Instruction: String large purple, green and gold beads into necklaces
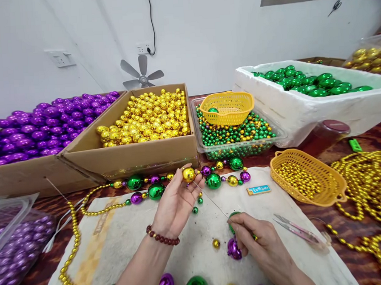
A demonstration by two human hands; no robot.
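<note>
My left hand (174,198), palm up with a dark bead bracelet at its wrist, holds a shiny gold bead (188,174) between thumb and fingertips. From that bead a thin straight needle (214,203) slants down to my right hand (261,236), whose thumb and fingers are pinched on its lower end. A green bead (233,217) and a purple bead (234,249) show at the right fingers, partly covered by them. Behind my left hand lies a strand of large green (213,181), purple and gold beads. A small gold bead (216,243) rests loose on the cloth.
Along the back stand boxes of purple beads (52,122) and gold beads (153,114), a clear tub (238,146) and a white foam box (268,104). A yellow basket (327,199), thread snips (300,230) and gold bead strands (368,180) lie at right, on and beside the cloth (125,243).
</note>
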